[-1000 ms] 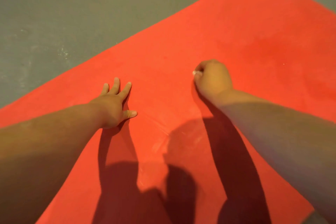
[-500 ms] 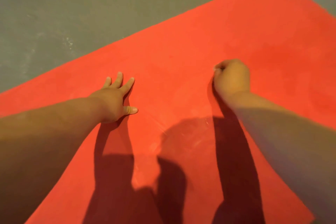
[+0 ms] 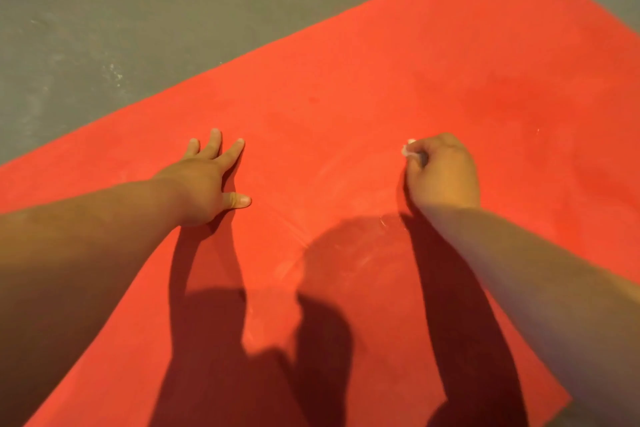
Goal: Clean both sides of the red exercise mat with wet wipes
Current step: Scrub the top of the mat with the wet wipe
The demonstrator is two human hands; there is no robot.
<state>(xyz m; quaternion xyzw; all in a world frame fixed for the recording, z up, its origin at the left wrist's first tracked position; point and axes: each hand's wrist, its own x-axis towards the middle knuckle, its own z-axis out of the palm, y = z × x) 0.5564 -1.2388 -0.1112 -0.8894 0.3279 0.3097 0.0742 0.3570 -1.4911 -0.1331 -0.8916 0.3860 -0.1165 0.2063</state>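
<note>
Beneath the person's right hand (image 3: 443, 173), a red exercise mat (image 3: 346, 97) lies flat on a grey floor (image 3: 104, 10). That hand is curled around a wadded wet wipe (image 3: 408, 149), with a white scrap showing at its far-left edge. Well to the left of it, the left hand (image 3: 207, 180) presses the mat, flat and splayed. The mat looks thin, soft and floppy. For turning it over, an edge or corner seems the best hold.

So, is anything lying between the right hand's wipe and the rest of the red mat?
Nothing visible does. The right hand grips the wipe down on the mat, and only bare red surface lies beyond it. The left hand rests flat on the mat, well off to the side.
</note>
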